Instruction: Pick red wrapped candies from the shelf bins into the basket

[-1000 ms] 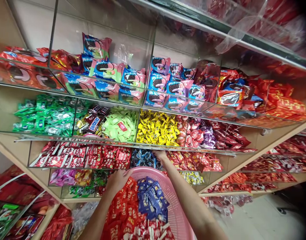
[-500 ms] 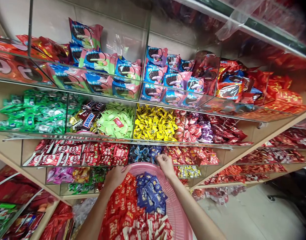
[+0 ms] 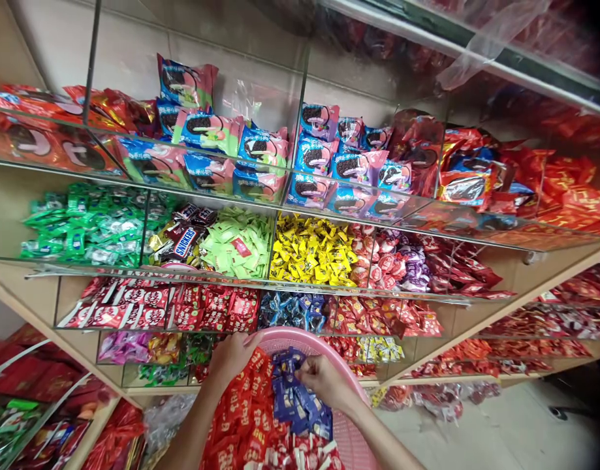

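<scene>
My left hand (image 3: pixel 235 356) is closed on the rim of a pink plastic basket (image 3: pixel 351 385) at the bottom centre. Inside the basket lie red packets (image 3: pixel 248 411), dark blue packets (image 3: pixel 297 395) and red-and-white wrapped sweets (image 3: pixel 307 454). My right hand (image 3: pixel 324 378) is over the dark blue packets, its fingers pinched together. Whatever may be between those fingertips is too small to make out. Just beyond the basket's far rim, a shelf compartment holds blue-wrapped sweets (image 3: pixel 290 310).
Glass-fronted shelves hold yellow sweets (image 3: pixel 314 251), light green packets (image 3: pixel 238 245), green sweets (image 3: pixel 84 225) and cookie packs (image 3: pixel 209 134). A slanted wooden edge (image 3: pixel 500 300) runs on the right. Tiled floor (image 3: pixel 476 424) shows at the lower right.
My right hand has come back from the blue-wrapped sweets on the shelf, down over the dark blue packets in the basket. The shelves have shifted slightly right and down in the view.
</scene>
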Available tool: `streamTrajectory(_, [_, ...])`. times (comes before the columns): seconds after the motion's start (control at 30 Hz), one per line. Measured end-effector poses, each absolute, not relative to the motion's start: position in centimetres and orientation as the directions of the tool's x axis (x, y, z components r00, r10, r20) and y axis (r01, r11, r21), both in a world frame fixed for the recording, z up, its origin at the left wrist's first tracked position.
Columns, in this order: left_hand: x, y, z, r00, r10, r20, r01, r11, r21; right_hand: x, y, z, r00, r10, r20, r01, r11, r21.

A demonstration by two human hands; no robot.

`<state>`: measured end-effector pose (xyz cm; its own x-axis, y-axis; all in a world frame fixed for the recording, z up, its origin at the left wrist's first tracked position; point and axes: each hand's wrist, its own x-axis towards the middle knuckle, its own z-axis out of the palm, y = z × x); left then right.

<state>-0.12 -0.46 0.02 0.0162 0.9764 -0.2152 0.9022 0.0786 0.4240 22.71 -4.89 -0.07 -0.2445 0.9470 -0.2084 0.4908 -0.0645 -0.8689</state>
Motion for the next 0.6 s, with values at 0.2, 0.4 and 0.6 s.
streamTrajectory(0.2, [0.0, -0.5, 0.1, 0.014, 0.977, -0.215, 0.898, 0.082, 0.432, 24.0, 0.5, 3.1, -0.113, 0.988, 0.1, 0.794, 0.151, -0.589])
streamTrajectory(0.4, [-0.1, -0.4, 0.2, 0.024, 0.975, -0.219, 0.905, 0.072, 0.419, 25.2, 6.9, 3.8, -0.265, 0.964, 0.015, 0.957, 0.265, -0.122])
streamTrajectory(0.6, [-0.1, -0.5, 0.4, 0.012, 0.975, -0.224, 0.903, 0.085, 0.421, 24.7, 8.7, 3.3, -0.378, 0.922, -0.079, 0.926, 0.377, -0.026])
